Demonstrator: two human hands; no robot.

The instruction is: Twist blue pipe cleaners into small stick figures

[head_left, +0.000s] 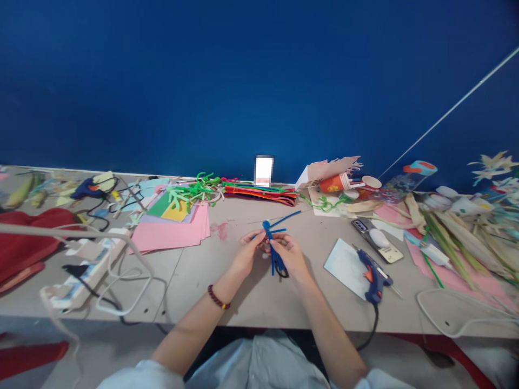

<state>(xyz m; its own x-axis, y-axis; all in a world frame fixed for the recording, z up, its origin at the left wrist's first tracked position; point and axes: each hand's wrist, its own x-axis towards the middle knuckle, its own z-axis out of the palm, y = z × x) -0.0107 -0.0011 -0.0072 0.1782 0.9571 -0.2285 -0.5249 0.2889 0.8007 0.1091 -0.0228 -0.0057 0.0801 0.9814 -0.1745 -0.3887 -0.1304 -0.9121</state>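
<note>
My left hand [251,251] and my right hand [287,256] are close together above the front of the table, and both pinch a twisted blue pipe cleaner piece [270,232]. Its blue ends stick out up and to the right, and a strand hangs down with a dark loop [284,274] at the bottom. My fingers hide its middle. A beaded red bracelet [218,297] circles my left wrist. The nearest item to my right hand is a blue hot glue gun [375,278], lying on a white card [344,267].
Pink paper sheets [170,235] lie left of my hands, and a bundle of orange and red pipe cleaners [259,194] lies at the back. A power strip [87,273] and tangled cords sit at the left. Dried husks [454,243] crowd the right, near paper cups [336,182].
</note>
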